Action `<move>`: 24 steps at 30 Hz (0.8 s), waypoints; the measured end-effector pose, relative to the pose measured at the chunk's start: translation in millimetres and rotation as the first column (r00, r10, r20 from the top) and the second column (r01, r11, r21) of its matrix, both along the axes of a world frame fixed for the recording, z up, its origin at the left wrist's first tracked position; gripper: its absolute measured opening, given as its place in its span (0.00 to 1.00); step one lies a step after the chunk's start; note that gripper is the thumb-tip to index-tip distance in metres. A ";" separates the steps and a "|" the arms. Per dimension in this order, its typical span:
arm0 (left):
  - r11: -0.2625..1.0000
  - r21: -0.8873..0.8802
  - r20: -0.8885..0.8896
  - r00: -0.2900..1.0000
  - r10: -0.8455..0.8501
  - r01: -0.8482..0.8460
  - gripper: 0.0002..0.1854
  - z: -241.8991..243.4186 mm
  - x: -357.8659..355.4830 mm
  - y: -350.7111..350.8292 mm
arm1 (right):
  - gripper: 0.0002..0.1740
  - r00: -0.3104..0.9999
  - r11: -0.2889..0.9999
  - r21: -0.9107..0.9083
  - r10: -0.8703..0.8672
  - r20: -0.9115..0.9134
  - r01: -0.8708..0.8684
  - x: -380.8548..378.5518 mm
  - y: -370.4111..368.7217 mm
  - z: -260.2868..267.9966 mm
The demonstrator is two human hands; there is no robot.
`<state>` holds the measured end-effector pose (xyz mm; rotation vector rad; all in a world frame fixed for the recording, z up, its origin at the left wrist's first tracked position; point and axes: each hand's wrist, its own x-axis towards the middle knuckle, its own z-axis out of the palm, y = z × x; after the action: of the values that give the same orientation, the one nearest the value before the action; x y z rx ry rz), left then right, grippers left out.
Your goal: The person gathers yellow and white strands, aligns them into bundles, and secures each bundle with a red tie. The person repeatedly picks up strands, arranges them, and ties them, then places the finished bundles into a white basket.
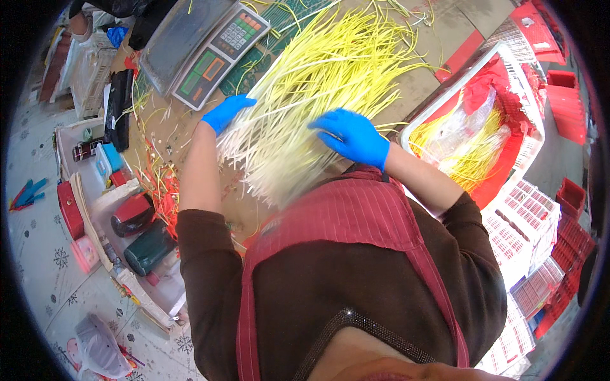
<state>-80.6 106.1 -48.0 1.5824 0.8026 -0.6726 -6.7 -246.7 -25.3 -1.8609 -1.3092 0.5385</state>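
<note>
A large loose pile of yellow garlic chives lies on the brown table before me, its white stem ends towards my apron. My left hand, in a blue glove, rests at the left edge of the white stems; whether its fingers close on any is hidden. Over the right part of the stems is my right hand, also blue-gloved, with its fingers bent and somewhat apart. The stems below it are blurred. Beyond my left hand stands a digital weighing scale, on a green mat at its right.
At the right, a white plastic crate lined with red holds more yellow chives and clear plastic. White and red crates are stacked below it. Trimmings and red ties lie left, near an open box of pouches and small items. A partly visible person stands top left.
</note>
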 end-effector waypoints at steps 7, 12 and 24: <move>0.992 -0.019 0.084 0.989 -0.123 0.125 0.33 -8.7 2.9 7.4 | 0.12 0.898 0.960 -0.225 0.240 0.368 -0.164 7.2 45.1 -33.9; 0.893 0.228 0.308 0.841 -0.444 0.388 0.54 7.6 -16.3 -36.0 | 0.16 0.929 0.973 -0.097 0.228 0.290 -0.209 11.0 33.5 -46.0; 0.561 0.768 0.138 0.776 -0.616 0.309 0.56 -8.9 -31.6 -80.4 | 0.12 0.964 0.981 0.068 0.162 0.212 -0.180 26.5 49.5 -47.2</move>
<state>-112.2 25.8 -56.9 2.6286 0.2960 -0.3771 19.8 -197.2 -72.5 -1.7786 -1.6163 0.3776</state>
